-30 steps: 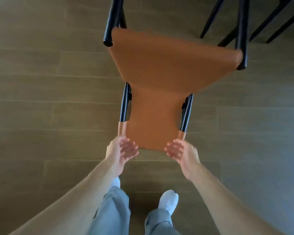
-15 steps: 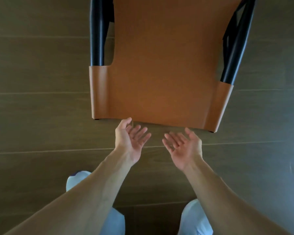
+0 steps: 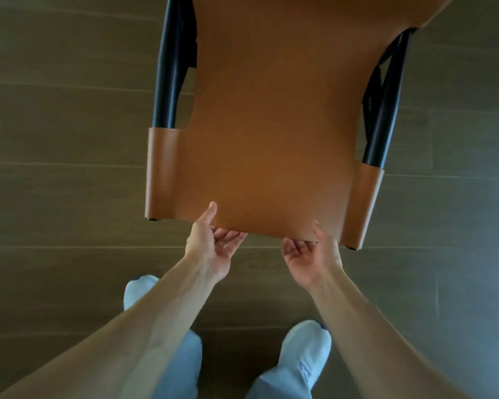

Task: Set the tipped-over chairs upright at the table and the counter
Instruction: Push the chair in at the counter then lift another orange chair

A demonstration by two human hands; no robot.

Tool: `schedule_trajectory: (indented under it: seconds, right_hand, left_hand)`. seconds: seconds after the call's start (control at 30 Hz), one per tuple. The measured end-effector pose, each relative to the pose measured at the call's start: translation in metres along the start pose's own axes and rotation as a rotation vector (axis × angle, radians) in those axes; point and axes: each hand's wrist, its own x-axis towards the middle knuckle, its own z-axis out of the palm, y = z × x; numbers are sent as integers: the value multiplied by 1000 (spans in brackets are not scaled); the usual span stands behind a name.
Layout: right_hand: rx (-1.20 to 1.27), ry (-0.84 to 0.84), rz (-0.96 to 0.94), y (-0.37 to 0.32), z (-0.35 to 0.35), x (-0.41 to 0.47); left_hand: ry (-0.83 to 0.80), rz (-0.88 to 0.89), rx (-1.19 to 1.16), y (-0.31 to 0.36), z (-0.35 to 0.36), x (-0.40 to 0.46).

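Head view: we see the tan leather chair with black metal frame [image 3: 271,125] lying on the wooden floor [image 3: 55,197]; our left hand [image 3: 211,249] and right hand [image 3: 311,254] grasp its near edge.

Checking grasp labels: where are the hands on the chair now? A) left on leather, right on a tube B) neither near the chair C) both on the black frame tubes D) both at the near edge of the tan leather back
D: the left hand and right hand both meet the near edge of the chair leather, thumbs on top, fingers underneath; the black tubes are untouched.
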Motion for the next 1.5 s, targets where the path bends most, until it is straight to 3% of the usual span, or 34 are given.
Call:
schedule_trajectory:
  seconds: [0.27, 0.5, 0.67, 0.8, 0.97, 1.13, 1.5]
  right_hand:
    - [-108, 155, -68, -42, 6, -226]
    - [-177, 167, -272, -130, 46, -396]
    - [-227, 98, -356, -199, 95, -486]
    - [-314, 28, -390, -245, 142, -523]
    - [-548, -51, -580, -293, 202, -532]
    - [-613, -46, -734, -345, 284, -530]
    - [-689, -25, -767, -446, 426, -533]
  left_hand:
    - [98, 79, 105, 24, 21, -222]
    - [-6, 226, 148, 70, 95, -410]
    - [-47, 285, 137, 115, 165, -500]
    - [-77, 323, 180, 150, 220, -531]
    - [-107, 417, 217, 194, 278, -542]
    - [-140, 541, 275, 242, 363, -539]
    - [-172, 524, 438, 345, 508, -530]
